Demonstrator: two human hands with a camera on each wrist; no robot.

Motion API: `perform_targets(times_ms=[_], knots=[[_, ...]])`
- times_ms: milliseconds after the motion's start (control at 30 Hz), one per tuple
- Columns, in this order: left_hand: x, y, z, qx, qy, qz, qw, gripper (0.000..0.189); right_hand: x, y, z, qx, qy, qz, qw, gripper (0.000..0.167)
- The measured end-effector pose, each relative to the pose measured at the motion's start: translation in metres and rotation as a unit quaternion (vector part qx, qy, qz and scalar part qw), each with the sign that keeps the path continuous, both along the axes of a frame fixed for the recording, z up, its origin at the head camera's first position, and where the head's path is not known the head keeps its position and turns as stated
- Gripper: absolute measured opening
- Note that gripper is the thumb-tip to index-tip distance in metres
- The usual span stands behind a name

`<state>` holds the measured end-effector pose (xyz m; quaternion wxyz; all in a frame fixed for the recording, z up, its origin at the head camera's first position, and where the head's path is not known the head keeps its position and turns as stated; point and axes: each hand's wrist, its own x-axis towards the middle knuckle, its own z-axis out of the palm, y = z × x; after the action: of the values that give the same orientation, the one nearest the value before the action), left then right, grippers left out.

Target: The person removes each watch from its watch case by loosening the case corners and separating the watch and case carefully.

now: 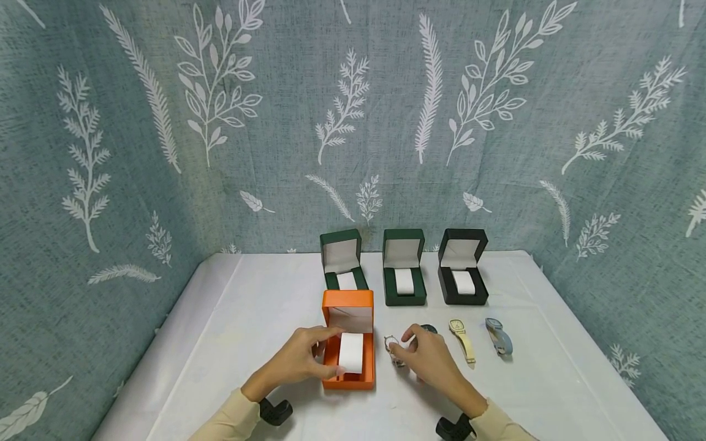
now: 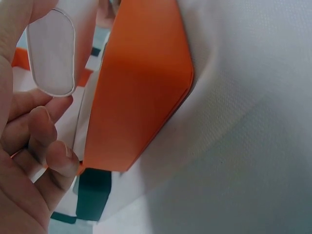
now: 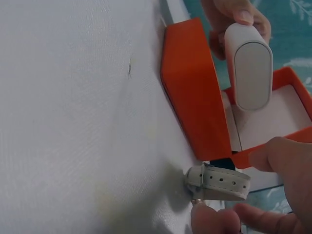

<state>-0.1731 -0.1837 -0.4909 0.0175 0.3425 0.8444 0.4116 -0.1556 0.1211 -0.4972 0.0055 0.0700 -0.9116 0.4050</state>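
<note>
My left hand [image 1: 303, 355] pinches a white watch cushion [image 1: 351, 353] between thumb and fingers. Both wrist views show the cushion [image 3: 252, 73] raised above the open orange watch box [image 1: 349, 384], whose lid tilts back. To the right of the box, the fingertips of my right hand [image 1: 430, 358] hold a watch [image 1: 393, 355] with a pale strap, low over the white table. Its strap [image 3: 224, 181] forms a closed loop with a row of holes. My fingers partly hide this watch. Just behind my right hand, a dark watch [image 1: 429, 329] is partly covered.
Two green watch boxes [image 1: 405, 298] and a black one [image 1: 464, 299] stand open at the back, each with a white cushion. A yellow watch [image 1: 462, 342] and a blue watch [image 1: 499, 337] lie at the right on the white table [image 1: 551, 380]. Patterned curtain [image 1: 292, 122] surrounds the table.
</note>
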Motion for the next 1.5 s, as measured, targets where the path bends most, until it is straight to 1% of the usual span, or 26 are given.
perform_targets(times_ms=[100, 167, 267, 433, 500, 600, 667, 833, 967, 1067, 1233, 1500], knots=[[-0.001, -0.001, -0.001, 0.005, 0.006, -0.001, 1.0000, 0.065, -0.001, 0.000, 0.000, 0.021, 0.033, -0.010, 0.9992, 0.032], [-0.001, -0.001, -0.001, 0.007, 0.009, -0.001, 0.9999, 0.064, 0.000, 0.000, -0.001, 0.027, 0.057, -0.008, 0.9980, 0.034], [-0.002, -0.002, -0.002, 0.008, 0.009, 0.003, 0.9999, 0.063, 0.000, 0.000, -0.003, 0.013, 0.074, 0.006, 0.9971, 0.036], [-0.002, -0.002, -0.004, 0.007, 0.006, 0.010, 0.9999, 0.063, 0.001, 0.001, -0.006, -0.028, 0.090, 0.053, 0.9942, 0.042], [-0.002, -0.002, -0.005, 0.009, 0.008, 0.011, 0.9999, 0.064, 0.000, 0.000, -0.007, -0.037, 0.096, 0.080, 0.9915, 0.046], [-0.003, -0.002, -0.006, 0.015, 0.010, 0.009, 0.9998, 0.064, 0.000, 0.000, -0.010, -0.036, 0.104, 0.118, 0.9868, 0.054], [-0.003, -0.002, -0.007, 0.018, 0.014, 0.009, 0.9997, 0.064, 0.000, -0.001, -0.012, -0.036, 0.101, 0.141, 0.9842, 0.059], [-0.003, 0.000, -0.009, 0.017, 0.021, 0.014, 0.9995, 0.064, 0.001, -0.004, -0.017, -0.030, 0.091, 0.170, 0.9808, 0.065], [-0.002, 0.001, -0.008, 0.013, 0.006, 0.022, 0.9997, 0.065, 0.000, -0.009, -0.018, -0.022, 0.094, 0.181, 0.9788, 0.067], [-0.002, 0.002, -0.008, 0.010, -0.003, 0.028, 0.9996, 0.065, -0.001, -0.011, -0.018, -0.021, 0.081, 0.182, 0.9798, 0.068], [-0.003, 0.003, -0.008, 0.007, 0.000, 0.030, 0.9995, 0.067, 0.000, -0.013, -0.017, -0.017, 0.064, 0.177, 0.9820, 0.070], [-0.004, 0.005, -0.011, -0.012, -0.017, 0.031, 0.9993, 0.072, 0.000, -0.014, -0.019, -0.006, 0.093, 0.173, 0.9805, 0.068]])
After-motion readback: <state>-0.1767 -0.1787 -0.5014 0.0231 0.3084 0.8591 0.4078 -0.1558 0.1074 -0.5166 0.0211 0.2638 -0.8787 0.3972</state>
